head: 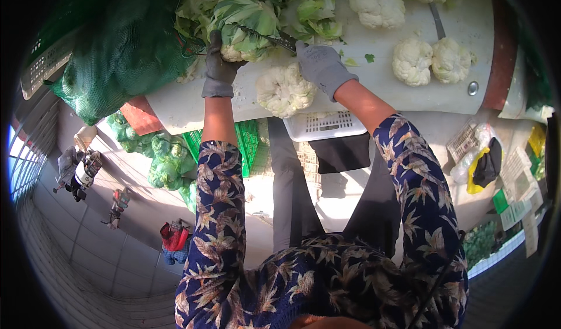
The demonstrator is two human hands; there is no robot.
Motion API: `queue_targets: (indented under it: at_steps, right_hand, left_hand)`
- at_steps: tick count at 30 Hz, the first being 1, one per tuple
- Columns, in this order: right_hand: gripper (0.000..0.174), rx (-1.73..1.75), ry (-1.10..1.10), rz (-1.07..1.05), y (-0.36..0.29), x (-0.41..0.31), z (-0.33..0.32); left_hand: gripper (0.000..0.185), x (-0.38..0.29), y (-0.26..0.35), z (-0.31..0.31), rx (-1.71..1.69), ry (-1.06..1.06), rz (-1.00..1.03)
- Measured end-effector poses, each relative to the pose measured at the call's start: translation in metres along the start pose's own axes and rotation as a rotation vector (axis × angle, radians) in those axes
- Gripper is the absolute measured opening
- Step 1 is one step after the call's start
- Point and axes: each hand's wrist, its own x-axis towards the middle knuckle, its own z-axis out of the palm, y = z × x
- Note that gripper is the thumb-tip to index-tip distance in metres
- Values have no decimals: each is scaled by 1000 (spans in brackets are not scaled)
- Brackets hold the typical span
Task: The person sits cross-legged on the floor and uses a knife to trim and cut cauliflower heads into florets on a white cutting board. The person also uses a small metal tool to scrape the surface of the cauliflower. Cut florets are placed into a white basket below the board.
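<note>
My left hand [221,66], in a dark-stained grey glove, grips a leafy cauliflower [247,28] from its near left side. In a grey glove, my right hand [322,66] is closed on a knife [282,41], whose blade lies against the green leaves of that cauliflower. A trimmed cauliflower head [285,90] rests at the table edge between my forearms. Farther right, two trimmed heads [412,61] sit side by side, and a metal blade [437,20] lies behind them. Another white head [378,4] is at the back, with one more beside it.
Cut leaves [317,15] are heaped at the back of the white table [372,92]. A green net sack [127,61] bulges over the left end. Below the near edge are a white perforated basket [326,125], a green crate [246,147] and bagged green produce [166,162].
</note>
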Motion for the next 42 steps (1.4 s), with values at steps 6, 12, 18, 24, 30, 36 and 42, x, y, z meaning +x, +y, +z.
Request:
queue_targets:
  at_steps: [6, 12, 18, 24, 30, 36, 42]
  right_hand:
    - [25, -139, 163, -85, -30, 7, -30]
    - [24, -206, 105, -136, -37, 17, -45]
    - [32, -142, -86, -89, -36, 57, -46]
    - [33, -220, -107, -261, 1, 82, -67]
    - [29, -137, -399, -363, 23, 148, -164]
    - [25, 39, 212, 12, 32, 65, -87]
    - [24, 223, 80, 158, 8, -13, -31]
  left_hand:
    - [114, -29, -9, 45, 1317, 306, 678]
    - [135, -24, -32, 69, 1758, 620, 699]
    - [123, -23, 10, 67, 1727, 580, 643]
    - [127, -19, 11, 47, 1740, 501, 613]
    - [126, -19, 39, 17, 1695, 293, 637]
    - [130, -48, -35, 38, 1637, 557, 612]
    - [94, -57, -41, 5, 1116, 739, 726]
